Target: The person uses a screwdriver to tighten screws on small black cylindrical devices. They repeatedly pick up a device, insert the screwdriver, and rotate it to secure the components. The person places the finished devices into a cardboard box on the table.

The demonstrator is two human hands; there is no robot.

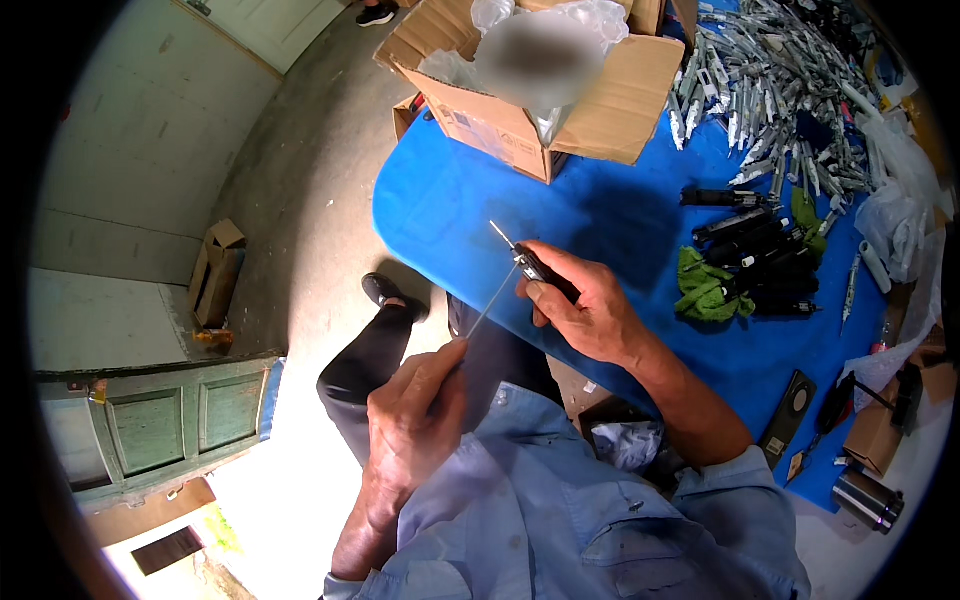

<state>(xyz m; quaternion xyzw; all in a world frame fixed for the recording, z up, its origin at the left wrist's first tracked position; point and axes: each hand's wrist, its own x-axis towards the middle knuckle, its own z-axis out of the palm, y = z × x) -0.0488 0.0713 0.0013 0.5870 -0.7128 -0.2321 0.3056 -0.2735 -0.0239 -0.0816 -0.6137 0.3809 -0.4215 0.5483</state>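
My right hand (590,305) is closed around a small black cylindrical device (532,268), held above the blue table's near left edge. A thin metal pin (500,234) sticks out of the device's far end. Lower and to the left, my left hand (415,415) is closed on a thin metal rod (490,308), whose near end is hidden in the fingers. The rod slants up to the right, and its far tip meets or lies right beside the black device; I cannot tell whether it goes in.
An open cardboard box (500,130) with plastic wrap stands at the table's (430,190) far side. Several black devices (750,240) lie on green cloths (705,285) to the right. Beyond them spreads a heap of grey pen-like parts (770,90). A metal cylinder (868,500) stands at lower right.
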